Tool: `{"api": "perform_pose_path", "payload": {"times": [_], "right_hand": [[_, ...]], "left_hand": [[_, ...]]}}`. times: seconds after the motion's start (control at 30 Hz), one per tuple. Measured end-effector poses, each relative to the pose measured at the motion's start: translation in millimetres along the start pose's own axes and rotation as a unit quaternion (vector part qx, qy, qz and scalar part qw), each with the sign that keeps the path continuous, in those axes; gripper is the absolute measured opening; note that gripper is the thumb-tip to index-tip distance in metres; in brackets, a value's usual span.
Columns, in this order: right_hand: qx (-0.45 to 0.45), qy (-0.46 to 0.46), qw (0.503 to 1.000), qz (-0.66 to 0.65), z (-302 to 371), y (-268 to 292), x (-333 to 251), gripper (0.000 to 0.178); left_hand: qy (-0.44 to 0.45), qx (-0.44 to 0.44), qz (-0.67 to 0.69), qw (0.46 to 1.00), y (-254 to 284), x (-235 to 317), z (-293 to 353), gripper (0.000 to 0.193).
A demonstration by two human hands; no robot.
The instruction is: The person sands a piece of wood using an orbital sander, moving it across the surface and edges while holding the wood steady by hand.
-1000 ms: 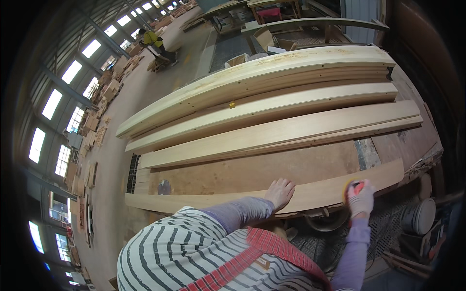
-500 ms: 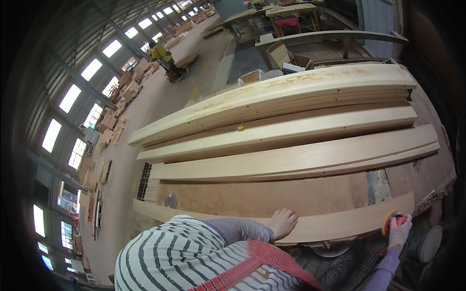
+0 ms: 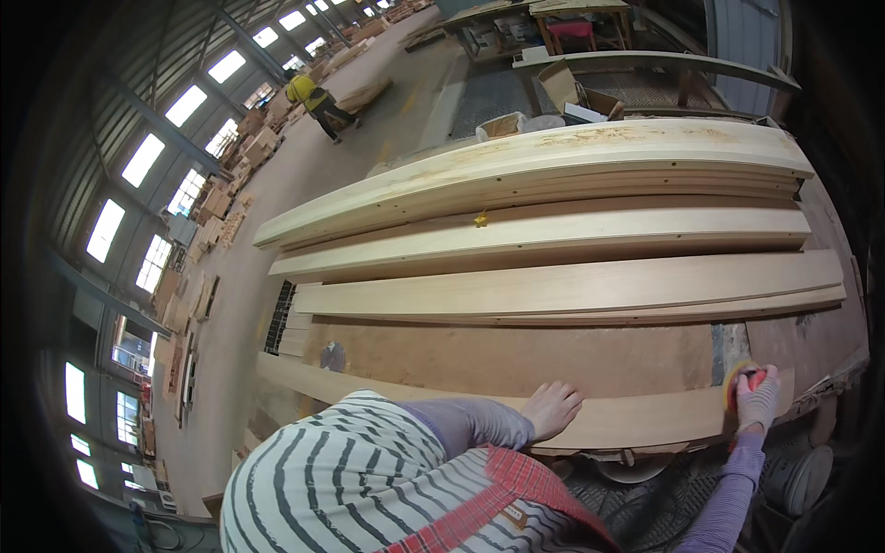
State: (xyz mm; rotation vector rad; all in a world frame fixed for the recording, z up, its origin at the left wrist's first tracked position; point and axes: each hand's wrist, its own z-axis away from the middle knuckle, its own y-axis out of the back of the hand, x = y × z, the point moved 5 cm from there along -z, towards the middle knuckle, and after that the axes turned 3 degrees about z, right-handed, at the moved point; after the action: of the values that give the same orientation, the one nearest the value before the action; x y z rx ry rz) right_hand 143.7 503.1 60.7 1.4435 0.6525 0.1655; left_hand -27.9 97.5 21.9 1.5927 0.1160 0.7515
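A long, thin pale board (image 3: 636, 422) lies along the near edge of the workbench. My left hand (image 3: 553, 410) is bare and rests on the board near its middle, fingers stretched out flat. Toward the board's right end, my right hand (image 3: 759, 405), in a pale glove, grips a red hand-held sander (image 3: 755, 379) with a round yellow pad (image 3: 733, 385). The pad sits by the board's far edge and looks tilted; whether it touches the wood I cannot tell.
Beyond lie several long board stacks (image 3: 572, 286) on the brown benchtop (image 3: 516, 358). A small yellow thing (image 3: 480, 219) sits on one. Boxes (image 3: 562, 88) stand behind the bench. At far left a person in yellow (image 3: 309, 97) bends beside a loaded pallet (image 3: 364, 97).
My right hand has moved the sander from the board's near edge toward its far edge. My left hand stays on the board. The view has shifted slightly, and the distant person bends further.
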Motion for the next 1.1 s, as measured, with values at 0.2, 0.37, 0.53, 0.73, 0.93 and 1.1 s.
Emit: {"api": "perform_pose_path", "payload": {"times": [0.2,0.37,0.53,0.73,0.93,1.1], "right_hand": [[-0.091,0.108,0.988,-0.069,136,-15,-109,0.048],[-0.043,0.076,0.987,-0.133,169,-15,-28,0.053],[0.034,-0.102,0.991,-0.080,92,-9,86,0.053],[-0.052,0.097,0.991,-0.073,163,-5,-91,0.038],[-0.140,0.091,0.978,-0.121,167,3,-94,0.046],[-0.001,-0.031,0.993,-0.114,41,15,69,0.038]], "left_hand": [[-0.015,0.030,-0.001,0.999,2,1,3,0.021],[0.001,0.034,0.008,0.999,-1,3,6,0.021],[-0.009,0.048,-0.009,0.999,5,9,2,0.019],[-0.010,0.054,-0.010,0.998,2,7,8,0.020],[-0.017,0.053,-0.023,0.998,1,4,4,0.021],[-0.007,0.016,-0.022,1.000,7,8,0,0.023]]}}
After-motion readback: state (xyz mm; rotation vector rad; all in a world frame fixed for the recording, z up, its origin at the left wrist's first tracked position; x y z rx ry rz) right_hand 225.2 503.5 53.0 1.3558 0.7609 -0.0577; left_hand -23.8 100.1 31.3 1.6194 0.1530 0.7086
